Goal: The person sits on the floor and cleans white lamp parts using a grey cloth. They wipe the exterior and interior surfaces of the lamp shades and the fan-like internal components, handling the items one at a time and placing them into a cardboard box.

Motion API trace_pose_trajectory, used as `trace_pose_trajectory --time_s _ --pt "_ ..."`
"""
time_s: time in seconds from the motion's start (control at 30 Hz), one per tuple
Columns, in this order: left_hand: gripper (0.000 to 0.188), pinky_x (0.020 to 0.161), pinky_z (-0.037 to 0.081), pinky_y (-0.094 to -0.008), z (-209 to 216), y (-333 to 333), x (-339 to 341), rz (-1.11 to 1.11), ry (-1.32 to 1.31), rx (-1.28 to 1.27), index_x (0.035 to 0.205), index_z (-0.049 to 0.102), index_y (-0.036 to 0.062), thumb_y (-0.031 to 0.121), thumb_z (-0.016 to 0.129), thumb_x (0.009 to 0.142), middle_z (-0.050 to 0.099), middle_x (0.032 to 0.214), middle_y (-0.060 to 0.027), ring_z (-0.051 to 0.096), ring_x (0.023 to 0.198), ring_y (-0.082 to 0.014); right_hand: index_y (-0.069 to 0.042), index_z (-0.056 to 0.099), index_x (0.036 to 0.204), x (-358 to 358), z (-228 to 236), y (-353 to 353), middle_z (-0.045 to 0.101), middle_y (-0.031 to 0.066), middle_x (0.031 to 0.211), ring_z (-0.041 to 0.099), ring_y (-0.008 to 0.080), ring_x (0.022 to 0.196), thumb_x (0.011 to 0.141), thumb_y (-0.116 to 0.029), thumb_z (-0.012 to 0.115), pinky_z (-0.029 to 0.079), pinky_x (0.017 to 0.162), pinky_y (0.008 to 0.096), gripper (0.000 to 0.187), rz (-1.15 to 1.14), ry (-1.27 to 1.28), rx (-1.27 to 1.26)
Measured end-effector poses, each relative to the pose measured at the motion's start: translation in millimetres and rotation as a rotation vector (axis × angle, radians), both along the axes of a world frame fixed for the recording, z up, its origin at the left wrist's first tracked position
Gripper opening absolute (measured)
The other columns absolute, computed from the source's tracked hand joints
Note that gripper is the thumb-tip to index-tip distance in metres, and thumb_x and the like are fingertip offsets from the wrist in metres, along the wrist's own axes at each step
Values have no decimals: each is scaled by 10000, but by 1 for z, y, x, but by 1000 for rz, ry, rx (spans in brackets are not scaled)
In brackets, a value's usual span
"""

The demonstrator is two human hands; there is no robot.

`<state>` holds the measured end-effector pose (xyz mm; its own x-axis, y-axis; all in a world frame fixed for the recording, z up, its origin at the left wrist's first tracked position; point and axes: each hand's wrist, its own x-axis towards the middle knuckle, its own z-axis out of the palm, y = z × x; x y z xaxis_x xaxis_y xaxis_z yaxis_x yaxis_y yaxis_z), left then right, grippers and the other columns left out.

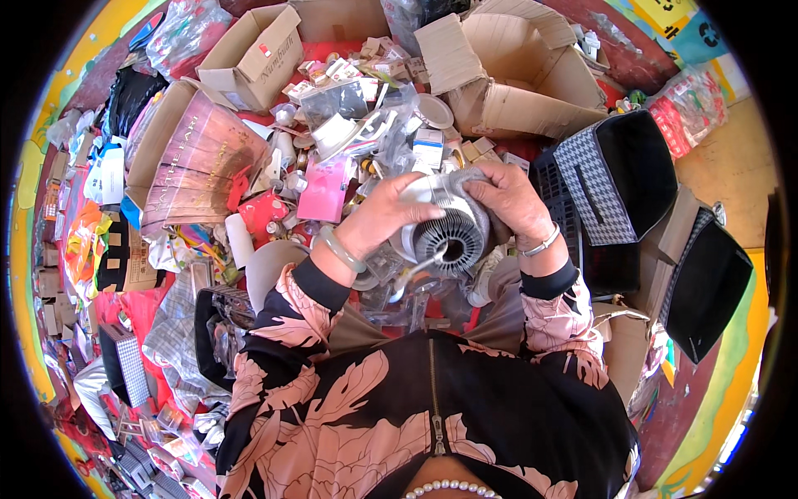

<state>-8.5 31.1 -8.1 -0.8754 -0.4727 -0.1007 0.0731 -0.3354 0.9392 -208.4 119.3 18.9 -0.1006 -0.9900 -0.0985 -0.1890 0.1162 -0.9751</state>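
Observation:
In front of my chest, both hands hold a round grey ribbed thing (pixel 450 235) with a ring of thin dark fins around a central hole. My left hand (pixel 384 208) is closed on its left side, the thumb lying across the top. My right hand (pixel 514 200) grips its right side, where grey, cloth-like material (pixel 455 185) shows under the fingers; I cannot tell whether this is part of it. A whitish strip (pixel 426 264) sticks out near the hole. Clear plastic pieces (pixel 399 312) lie below, between my legs.
A mixed heap of small boxes, bottles and plastic lies ahead, with a pink box (pixel 326 190) in it. Open cardboard boxes (pixel 532 100) (pixel 249 62) stand beyond. To the left is a pinkish carton (pixel 195 158); to the right are black-lined checked bins (pixel 594 179).

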Motion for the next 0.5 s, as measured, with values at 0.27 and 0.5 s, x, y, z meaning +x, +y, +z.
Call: trace_pose_trajectory --time_s 0.27,0.5 --pt "421 851 453 -263 -4 2 -3 -94 67 279 1181 517 -1 141 671 817 590 1081 -39 564 963 -119 29 640 900 -5 -2 -4 620 19 741 529 63 698 798 -137 658 448 634 230 195 -21 50 29" --pt "355 842 444 -263 -2 0 1 -121 15 149 1131 546 -30 101 650 818 606 1034 -45 569 935 -117 23 653 871 -1 0 -5 622 24 728 528 68 681 752 -110 634 449 628 237 180 22 30 36"
